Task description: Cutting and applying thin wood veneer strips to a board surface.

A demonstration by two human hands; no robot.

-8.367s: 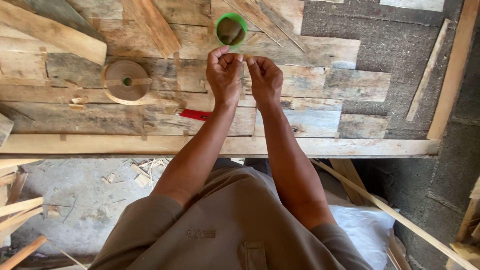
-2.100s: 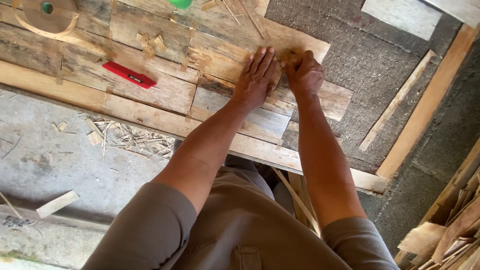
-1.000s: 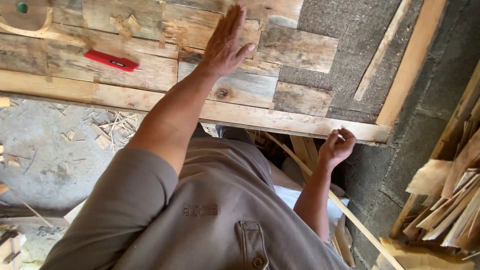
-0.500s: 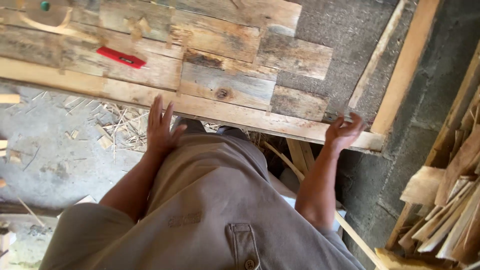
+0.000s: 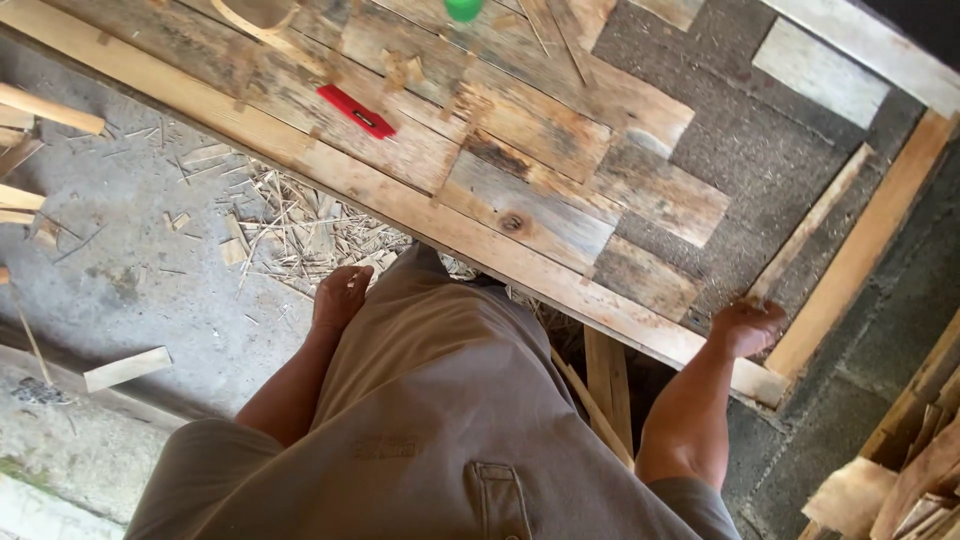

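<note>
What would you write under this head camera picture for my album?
A person's right hand rests on the edge of a wooden plank panel; the left hand hangs beside it.

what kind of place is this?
Likely a small woodworking shop: a panel of patchwork wood pieces on a bench, shavings and offcuts on the concrete floor, stacked wood scraps at the side.
</note>
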